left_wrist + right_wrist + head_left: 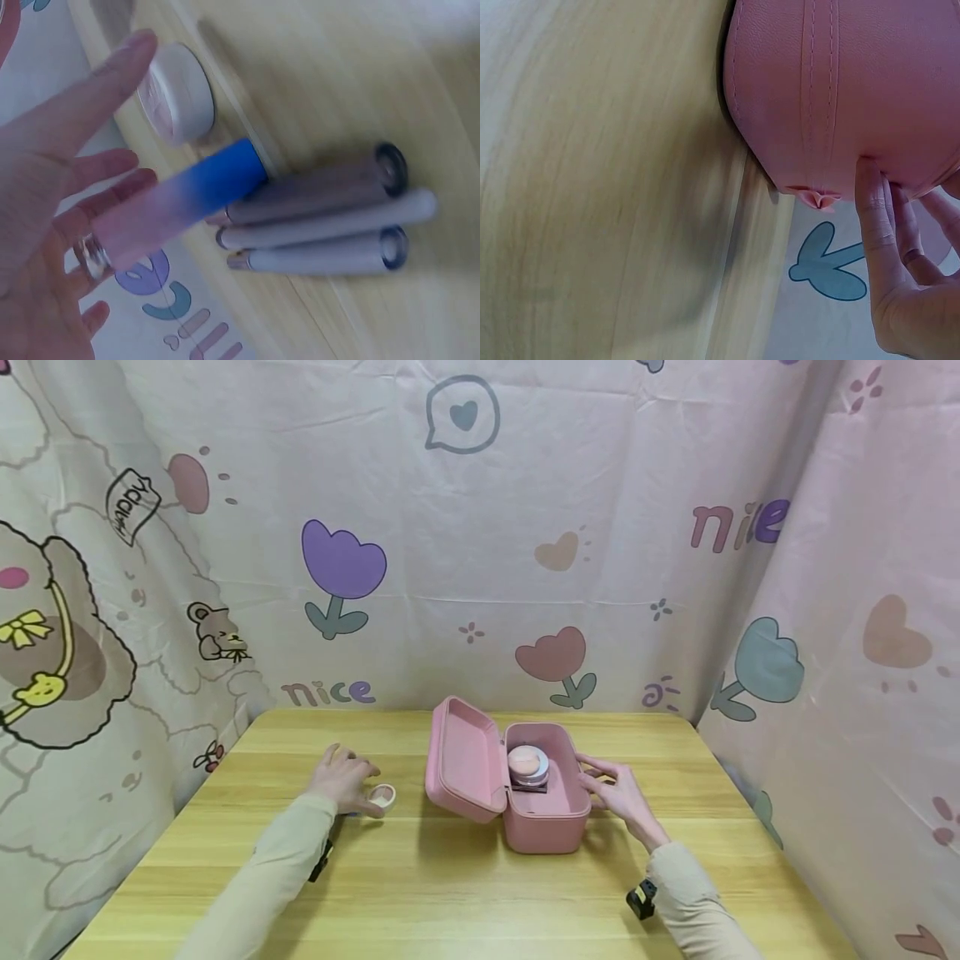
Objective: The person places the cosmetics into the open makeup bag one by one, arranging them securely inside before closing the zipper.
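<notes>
My left hand (345, 779) is spread at the left, its thumb near a small white round pot (382, 797). In the left wrist view, a pink-to-blue tube (184, 202) with a silver end lies in front of those fingers; I cannot tell if they touch it. Several slim cosmetic tubes (322, 251) lie beside it. An opened pink case (546, 833) stands mid-table, its lid (468, 760) folded to the left. Round compacts (529, 763) are inside. My right hand (618, 795) rests extended fingers against the case's right side; the right wrist view shows fingertips on its outer wall (780, 90).
The wooden table (480, 902) reaches back to a patterned curtain (450, 568), which also hangs along both sides. A black wrist device (641, 899) sits by the right sleeve. A dark flat item (529, 789) lies under the compacts in the case.
</notes>
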A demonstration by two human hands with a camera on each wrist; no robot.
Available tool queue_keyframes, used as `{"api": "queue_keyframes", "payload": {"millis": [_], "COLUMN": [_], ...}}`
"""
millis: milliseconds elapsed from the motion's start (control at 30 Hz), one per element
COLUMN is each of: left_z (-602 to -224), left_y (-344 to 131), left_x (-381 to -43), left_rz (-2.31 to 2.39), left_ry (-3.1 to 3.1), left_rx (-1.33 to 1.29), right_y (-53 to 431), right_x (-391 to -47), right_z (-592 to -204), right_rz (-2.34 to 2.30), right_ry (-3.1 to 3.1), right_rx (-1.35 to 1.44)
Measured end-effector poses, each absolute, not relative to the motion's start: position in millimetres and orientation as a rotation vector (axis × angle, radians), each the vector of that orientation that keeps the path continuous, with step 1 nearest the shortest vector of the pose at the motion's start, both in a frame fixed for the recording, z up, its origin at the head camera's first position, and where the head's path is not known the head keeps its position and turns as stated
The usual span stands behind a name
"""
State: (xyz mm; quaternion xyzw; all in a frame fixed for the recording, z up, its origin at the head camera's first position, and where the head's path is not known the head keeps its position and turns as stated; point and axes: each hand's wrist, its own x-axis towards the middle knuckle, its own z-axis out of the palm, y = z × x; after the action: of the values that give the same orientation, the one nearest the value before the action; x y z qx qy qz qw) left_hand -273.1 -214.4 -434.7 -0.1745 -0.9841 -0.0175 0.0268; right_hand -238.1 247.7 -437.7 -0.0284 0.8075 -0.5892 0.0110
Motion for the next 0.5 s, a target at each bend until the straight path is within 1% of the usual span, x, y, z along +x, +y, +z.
{"api": "queue_keyframes", "payload": {"millis": [500], "left_z": [-447.4], "left_y": [-201.3], "left_x": [-279.3], "left_rz": [0.119], "left_ry": [-3.004], "left_rx": [-0.597], "right_y": [246.9], "right_x": [-237.5], "right_z": [-437.8], "right_rz": [-1.855], "right_ry": [2.501], "right_rx": [-0.092]}}
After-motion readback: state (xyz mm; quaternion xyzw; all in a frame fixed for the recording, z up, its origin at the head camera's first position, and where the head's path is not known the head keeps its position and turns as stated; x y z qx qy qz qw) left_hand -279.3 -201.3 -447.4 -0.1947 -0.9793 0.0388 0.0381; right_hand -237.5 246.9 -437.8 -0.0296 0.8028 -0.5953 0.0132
